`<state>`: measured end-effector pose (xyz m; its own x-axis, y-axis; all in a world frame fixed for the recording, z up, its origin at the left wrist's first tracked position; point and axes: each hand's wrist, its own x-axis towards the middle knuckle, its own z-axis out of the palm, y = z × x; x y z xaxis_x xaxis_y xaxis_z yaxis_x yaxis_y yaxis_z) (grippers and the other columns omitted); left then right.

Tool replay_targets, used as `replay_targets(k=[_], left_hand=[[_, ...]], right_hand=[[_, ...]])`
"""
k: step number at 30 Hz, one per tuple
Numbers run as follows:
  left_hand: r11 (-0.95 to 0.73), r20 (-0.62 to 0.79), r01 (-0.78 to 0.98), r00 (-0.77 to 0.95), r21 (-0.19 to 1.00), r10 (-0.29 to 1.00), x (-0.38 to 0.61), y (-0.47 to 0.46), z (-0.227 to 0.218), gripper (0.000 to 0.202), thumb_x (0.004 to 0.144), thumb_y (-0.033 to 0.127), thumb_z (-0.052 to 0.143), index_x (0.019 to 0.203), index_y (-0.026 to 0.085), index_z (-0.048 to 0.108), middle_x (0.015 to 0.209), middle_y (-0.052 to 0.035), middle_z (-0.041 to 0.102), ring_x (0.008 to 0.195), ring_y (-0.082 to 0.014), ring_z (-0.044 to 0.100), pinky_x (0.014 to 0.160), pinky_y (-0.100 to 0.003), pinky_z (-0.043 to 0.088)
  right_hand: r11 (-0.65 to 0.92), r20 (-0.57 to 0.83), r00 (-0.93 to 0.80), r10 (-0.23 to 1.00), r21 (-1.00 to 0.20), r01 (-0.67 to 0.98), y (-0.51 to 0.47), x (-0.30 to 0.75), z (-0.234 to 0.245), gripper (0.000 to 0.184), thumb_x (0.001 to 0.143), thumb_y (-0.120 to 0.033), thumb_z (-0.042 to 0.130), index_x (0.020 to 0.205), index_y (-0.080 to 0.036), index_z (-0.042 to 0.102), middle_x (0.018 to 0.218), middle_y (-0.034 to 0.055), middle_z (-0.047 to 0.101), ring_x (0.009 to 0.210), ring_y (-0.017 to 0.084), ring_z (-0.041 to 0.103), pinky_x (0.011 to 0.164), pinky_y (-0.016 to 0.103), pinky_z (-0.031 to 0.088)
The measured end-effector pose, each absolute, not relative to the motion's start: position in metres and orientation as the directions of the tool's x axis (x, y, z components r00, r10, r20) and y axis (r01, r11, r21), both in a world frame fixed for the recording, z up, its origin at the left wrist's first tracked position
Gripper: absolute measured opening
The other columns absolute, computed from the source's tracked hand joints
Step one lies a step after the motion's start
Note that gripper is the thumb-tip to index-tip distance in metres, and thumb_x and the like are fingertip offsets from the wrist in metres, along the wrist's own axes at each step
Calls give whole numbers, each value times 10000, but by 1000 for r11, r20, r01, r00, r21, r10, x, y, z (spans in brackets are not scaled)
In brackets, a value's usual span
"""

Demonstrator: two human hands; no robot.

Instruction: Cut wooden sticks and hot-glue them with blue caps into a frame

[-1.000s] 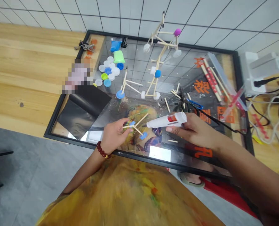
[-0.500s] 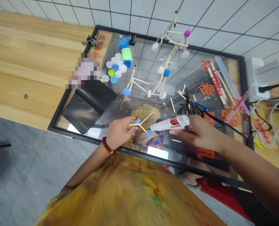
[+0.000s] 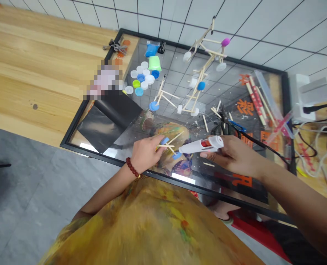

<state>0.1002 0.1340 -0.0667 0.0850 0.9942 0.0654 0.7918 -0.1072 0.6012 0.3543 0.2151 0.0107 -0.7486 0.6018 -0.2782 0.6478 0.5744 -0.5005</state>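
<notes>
Pale wooden sticks (image 3: 167, 146) cross to form a small frame, with blue bottle caps (image 3: 164, 140) fixed at two ends. The left hand (image 3: 145, 154) pinches this frame between its fingers, over the near edge of a black-framed mirror (image 3: 207, 52). The right hand (image 3: 232, 154) is wrapped around a white hot glue gun (image 3: 200, 146), whose nozzle points at the sticks, just beside them, trailing a black cord (image 3: 262, 147).
</notes>
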Motion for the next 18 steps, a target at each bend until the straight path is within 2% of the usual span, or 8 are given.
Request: replay_targets(k=[8, 11, 18], left_hand=[[-115, 67, 815, 93, 568, 993, 101, 134, -70, 278, 894, 342, 575, 1145, 264, 664, 970, -33, 748, 878, -194, 683, 702, -280, 477], [-120, 74, 822, 94, 557, 993, 101, 134, -69, 283, 890, 337, 578, 1150, 263, 664, 990, -32, 748, 888, -199, 685, 701, -284, 477], [-125, 72, 836, 102, 535, 992, 102, 133, -68, 290, 901, 326, 555, 1166, 263, 657, 983, -33, 745, 873, -197, 680, 696, -283, 477]], right_hand=[[603, -233, -756, 612, -480, 637, 214, 352, 7, 288, 919, -412, 458, 809, -189, 603, 666, 58, 588, 575, 165, 506, 571, 297, 342], [599, -215, -762, 611, -504, 623, 214, 353, 9, 294, 923, -412, 454, 798, -192, 603, 662, 53, 584, 568, 159, 495, 575, 299, 341], [646, -222, -781, 583, -456, 612, 213, 354, 9, 326, 931, -416, 442, 778, -175, 598, 649, 58, 567, 582, 173, 501, 577, 306, 332]])
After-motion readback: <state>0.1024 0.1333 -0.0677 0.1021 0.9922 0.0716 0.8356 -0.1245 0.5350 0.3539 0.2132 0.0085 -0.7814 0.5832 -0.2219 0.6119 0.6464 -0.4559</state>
